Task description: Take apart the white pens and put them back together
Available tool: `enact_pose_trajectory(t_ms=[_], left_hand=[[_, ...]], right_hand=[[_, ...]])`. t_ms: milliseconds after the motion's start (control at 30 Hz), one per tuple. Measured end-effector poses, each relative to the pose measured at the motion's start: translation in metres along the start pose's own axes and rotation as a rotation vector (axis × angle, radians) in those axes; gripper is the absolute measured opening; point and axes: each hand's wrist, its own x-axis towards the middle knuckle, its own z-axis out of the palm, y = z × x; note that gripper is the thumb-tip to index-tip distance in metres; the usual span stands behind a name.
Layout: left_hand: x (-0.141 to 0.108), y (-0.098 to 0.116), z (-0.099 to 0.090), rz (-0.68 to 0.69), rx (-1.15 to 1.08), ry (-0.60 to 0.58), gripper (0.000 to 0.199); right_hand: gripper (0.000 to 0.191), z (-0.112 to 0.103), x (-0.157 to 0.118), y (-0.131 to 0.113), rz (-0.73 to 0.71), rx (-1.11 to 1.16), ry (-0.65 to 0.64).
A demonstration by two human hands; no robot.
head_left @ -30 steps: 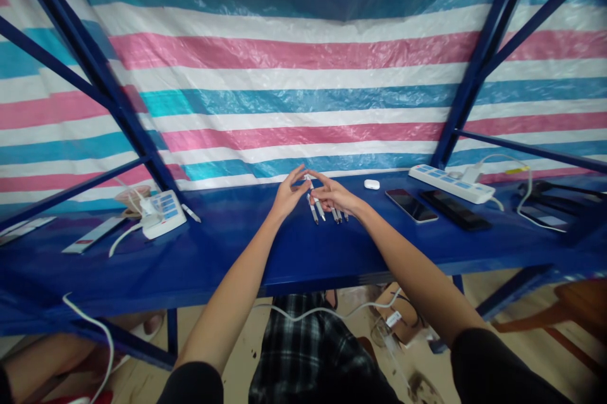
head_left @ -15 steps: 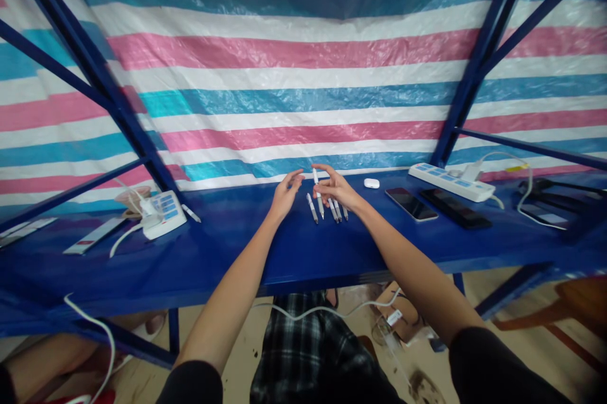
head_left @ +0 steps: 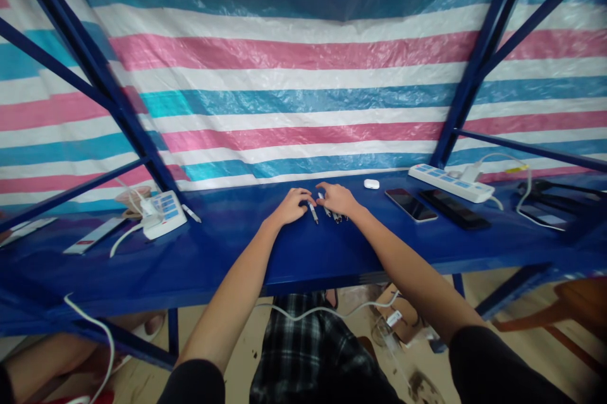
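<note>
Left hand (head_left: 294, 207) and right hand (head_left: 337, 199) were held half-curled over slim white pens (head_left: 313, 213), grip unclear; a knock could scatter them.

The scene is viewed from a single camera worn on the head, faced forward and tilted down over a blue surface (head_left: 379, 252). The left hand (head_left: 291, 207) and right hand (head_left: 336, 198) are seen from behind, at arm's length, on the surface. A wide field is taken in: a striped tarp (head_left: 303, 94) is framed beyond the surface, and the floor (head_left: 237, 360) is shown below it.
</note>
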Motion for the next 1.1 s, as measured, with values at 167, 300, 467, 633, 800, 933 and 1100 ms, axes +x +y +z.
enact_pose_trajectory(t_ms=[167,300,467,633,800,933,1100], left_hand=[[-0.001,0.001,-0.004,-0.008,0.025,-0.051,0.023],[-0.001,0.002,-0.013,0.023,-0.033,-0.109,0.021],[-0.005,0.003,-0.028,-0.103,-0.132,-0.002,0.023],[-0.004,0.015,-0.032,0.006,-0.066,0.240,0.021],[-0.001,0.027,-0.025,0.054,0.098,0.291,0.016],[0.000,0.028,-0.022,0.091,0.104,0.244,0.021],[0.002,0.027,-0.021,0.103,0.073,0.192,0.027]], right_hand=[[0.041,0.001,-0.001,-0.003,0.021,-0.109,-0.045],[0.026,-0.006,-0.001,-0.002,-0.015,-0.039,0.025],[0.034,-0.011,0.002,0.001,-0.046,0.162,0.152],[0.051,-0.008,0.004,0.004,-0.168,0.433,0.117],[0.068,-0.003,0.004,0.009,-0.080,0.537,-0.031],[0.067,-0.001,0.005,0.014,-0.063,0.694,-0.119],[0.059,0.000,0.005,0.016,-0.056,0.826,-0.197]])
